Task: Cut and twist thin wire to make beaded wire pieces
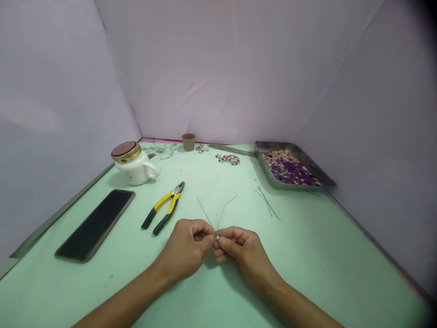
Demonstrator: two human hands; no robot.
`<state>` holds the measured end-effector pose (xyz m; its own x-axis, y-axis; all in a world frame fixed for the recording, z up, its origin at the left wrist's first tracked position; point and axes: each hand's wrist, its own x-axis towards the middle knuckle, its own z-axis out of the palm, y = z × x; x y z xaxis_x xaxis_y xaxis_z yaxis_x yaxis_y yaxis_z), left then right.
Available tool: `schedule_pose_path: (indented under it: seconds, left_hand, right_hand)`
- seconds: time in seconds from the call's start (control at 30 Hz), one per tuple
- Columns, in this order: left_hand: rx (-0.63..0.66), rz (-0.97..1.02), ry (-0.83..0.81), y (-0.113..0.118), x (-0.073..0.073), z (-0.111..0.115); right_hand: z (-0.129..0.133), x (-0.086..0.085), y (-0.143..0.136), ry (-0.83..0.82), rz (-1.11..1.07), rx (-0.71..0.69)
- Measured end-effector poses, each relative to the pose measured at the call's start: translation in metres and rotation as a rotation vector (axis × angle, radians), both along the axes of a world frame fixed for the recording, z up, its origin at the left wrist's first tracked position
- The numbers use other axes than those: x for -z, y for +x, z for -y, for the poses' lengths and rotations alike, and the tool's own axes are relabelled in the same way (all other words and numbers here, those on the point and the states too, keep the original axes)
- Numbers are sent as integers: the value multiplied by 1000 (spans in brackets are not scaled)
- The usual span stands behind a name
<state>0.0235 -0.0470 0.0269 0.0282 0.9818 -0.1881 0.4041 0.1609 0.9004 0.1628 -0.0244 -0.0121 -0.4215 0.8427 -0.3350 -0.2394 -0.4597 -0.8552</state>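
Note:
Close together over the front middle of the table, my left hand (191, 246) and my right hand (242, 253) pinch a small piece between their fingertips. A shiny, silvery bead (217, 237) shows at my right thumb and finger. From it a thin wire (205, 214) rises, its two ends spreading apart in a V. My left thumb and forefinger grip the wire beside the bead; the exact grip is partly hidden. Nearest to my left hand lie pliers (167, 207) with yellow and black handles, jaws pointing away. To the right of my hands lie several loose wire pieces (268, 203).
A phone (95, 226) and a lidded white mug (133, 166) stand at left. Behind are a wire pile (160, 150), a small brown cup (188, 142), beaded pieces (228, 159) and long wires (232, 149). A metal tray (290, 186) of beads sits at right. White walls enclose the table.

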Motion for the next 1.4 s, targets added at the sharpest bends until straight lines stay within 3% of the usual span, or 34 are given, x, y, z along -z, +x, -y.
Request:
schedule_pose_path:
  seconds: [0.33,0.53,0.6,0.67,0.77,0.93,1.03,1.13,1.27,1.4]
  left_hand:
    - [63,-168,86,-2,3,2]
    - [74,-126,51,-2,2,0]
    - [35,-171,157,-3,4,1]
    - [-6,-260,375,-3,6,1]
    - [-24,-446,621,-3,8,2]
    - [34,-782,612,0,4,3]
    - [85,-793,589,1,0,4]
    - [119,-797,704,1,0,4]
    - [241,-809,962,1,7,-1]
    - [302,-761,1103,0,14,-9]
  right_hand:
    - [-2,-3,3,-12,68,-56]
    - [0,-4,2,92,112,27]
    - [0,-6,2,153,179,67]
    - [1,-8,3,215,241,79]
    - [2,-9,4,305,314,27]
    - [4,-6,5,451,405,-70]
    - [6,-4,5,579,456,-110]
    - [7,-3,6,653,462,-159]
    - [6,-4,6,609,465,-189]
    - [4,-4,4,389,326,-185]
